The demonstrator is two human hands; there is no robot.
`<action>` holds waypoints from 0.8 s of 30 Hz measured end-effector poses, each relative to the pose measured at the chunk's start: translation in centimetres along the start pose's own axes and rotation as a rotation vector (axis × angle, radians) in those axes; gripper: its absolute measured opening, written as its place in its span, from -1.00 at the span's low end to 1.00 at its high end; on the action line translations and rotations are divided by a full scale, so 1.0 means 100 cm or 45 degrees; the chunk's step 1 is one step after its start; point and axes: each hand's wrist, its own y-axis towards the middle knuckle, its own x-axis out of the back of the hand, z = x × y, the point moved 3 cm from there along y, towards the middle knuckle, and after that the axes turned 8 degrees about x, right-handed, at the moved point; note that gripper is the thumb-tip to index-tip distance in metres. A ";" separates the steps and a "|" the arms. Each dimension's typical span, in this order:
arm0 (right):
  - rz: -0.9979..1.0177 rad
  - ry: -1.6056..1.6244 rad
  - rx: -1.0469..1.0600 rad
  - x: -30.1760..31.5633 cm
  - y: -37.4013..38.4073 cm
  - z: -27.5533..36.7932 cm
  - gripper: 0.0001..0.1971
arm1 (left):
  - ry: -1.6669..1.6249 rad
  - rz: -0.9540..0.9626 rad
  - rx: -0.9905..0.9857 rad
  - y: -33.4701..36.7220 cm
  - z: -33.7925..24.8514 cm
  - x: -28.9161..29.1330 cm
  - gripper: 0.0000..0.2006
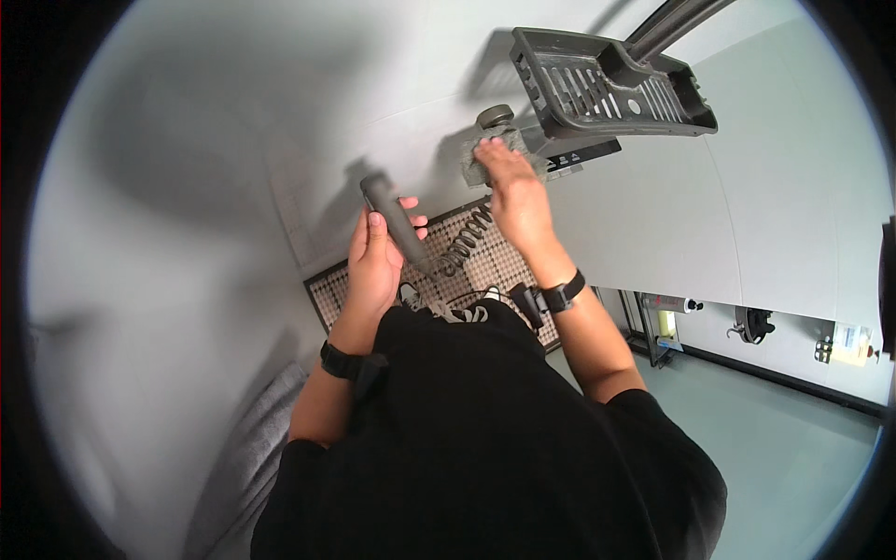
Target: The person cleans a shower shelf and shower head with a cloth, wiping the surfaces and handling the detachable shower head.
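My left hand is wrapped round a dark grey cylindrical spray handle, thumb in front and fingertips showing past its far side. From the handle's lower end a coiled dark hose runs up toward the wall. My right hand lies over a grey-green textured cloth, which is bunched against a wall fixture with a round knob. The fingers press onto the cloth, and part of it is hidden beneath them.
A dark slotted shelf juts out above my right hand, next to a slanted bar. Below lies a checked mat. A grey towel hangs at lower left. Bottles and a small rack stand along the right.
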 end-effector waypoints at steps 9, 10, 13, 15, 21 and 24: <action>-0.142 0.288 -0.286 0.035 -0.017 -0.039 -0.72 | -0.017 0.053 -0.028 -0.001 -0.014 0.002 -0.50; -0.201 0.510 -0.565 0.036 -0.023 -0.044 -0.77 | -0.018 0.057 -0.036 -0.003 -0.015 0.001 -0.50; -0.915 0.447 -0.615 0.049 -0.071 -0.103 -0.70 | -0.119 0.081 0.036 -0.002 -0.018 0.002 -0.47; -1.068 0.425 -1.049 0.066 -0.102 -0.154 -0.53 | -0.108 0.253 0.017 -0.001 -0.023 0.002 -0.46; -0.799 0.824 -1.329 0.067 -0.094 -0.237 -0.44 | 0.048 0.500 0.047 0.014 -0.026 -0.026 -0.53; -0.793 1.076 -1.288 0.066 -0.087 -0.229 -0.63 | 0.544 0.341 -0.063 0.015 -0.029 -0.052 -0.67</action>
